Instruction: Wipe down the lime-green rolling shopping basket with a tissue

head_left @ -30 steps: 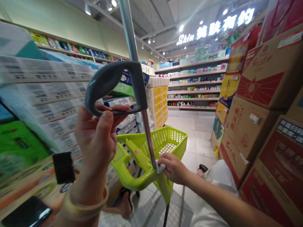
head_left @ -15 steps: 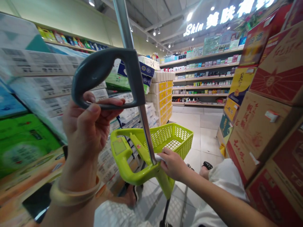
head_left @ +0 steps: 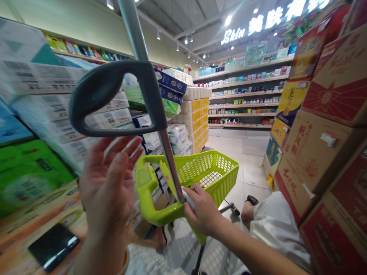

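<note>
On lime-grn lattice cart [head_left: 168, 215]: shiny pole [head_left: 171, 164] w/ dk-gray loop handle [head_left: 101, 91].

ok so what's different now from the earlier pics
The left hand has let go of the grey handle; its fingers are open just below the lower bar. The handle and metal pole have tipped further left. The right hand still holds a white wad at the pole's lower end.
</note>
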### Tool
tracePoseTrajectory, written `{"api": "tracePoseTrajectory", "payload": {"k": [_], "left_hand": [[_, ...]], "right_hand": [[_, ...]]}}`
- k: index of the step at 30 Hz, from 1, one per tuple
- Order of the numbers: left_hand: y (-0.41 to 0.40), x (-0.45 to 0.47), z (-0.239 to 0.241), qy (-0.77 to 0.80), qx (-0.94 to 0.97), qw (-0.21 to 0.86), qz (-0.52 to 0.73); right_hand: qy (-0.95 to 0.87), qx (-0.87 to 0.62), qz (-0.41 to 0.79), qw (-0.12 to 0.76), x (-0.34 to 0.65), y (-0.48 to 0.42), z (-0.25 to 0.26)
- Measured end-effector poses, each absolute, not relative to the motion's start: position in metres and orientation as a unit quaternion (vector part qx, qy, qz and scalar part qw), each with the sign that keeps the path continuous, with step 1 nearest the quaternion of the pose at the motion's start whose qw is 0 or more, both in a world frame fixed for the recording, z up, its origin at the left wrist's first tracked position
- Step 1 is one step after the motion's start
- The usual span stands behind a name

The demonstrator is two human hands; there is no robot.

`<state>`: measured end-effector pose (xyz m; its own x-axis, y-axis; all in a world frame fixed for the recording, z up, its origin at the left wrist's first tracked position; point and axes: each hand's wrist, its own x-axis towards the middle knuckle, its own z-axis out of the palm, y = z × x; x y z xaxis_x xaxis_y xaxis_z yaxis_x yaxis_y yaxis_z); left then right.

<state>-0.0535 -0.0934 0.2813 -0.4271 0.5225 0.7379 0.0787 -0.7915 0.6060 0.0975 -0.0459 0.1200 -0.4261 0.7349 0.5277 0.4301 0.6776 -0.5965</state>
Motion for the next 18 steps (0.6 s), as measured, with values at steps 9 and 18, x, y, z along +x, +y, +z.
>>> {"api": "tracePoseTrajectory", "payload": {"k": [9,18], "left_hand": [[-0.099,-0.064,0.163,0.601,0.575,0.085,0.548],[-0.101,-0.050,0.160,0.687,0.679,-0.072,0.250]], "right_hand": [[-0.787,-0.318,0.248,0.466,0.091,-0.045,0.104],[-0.783,-0.316,0.262,0.468,0.080,-0.055,0.099]]}}
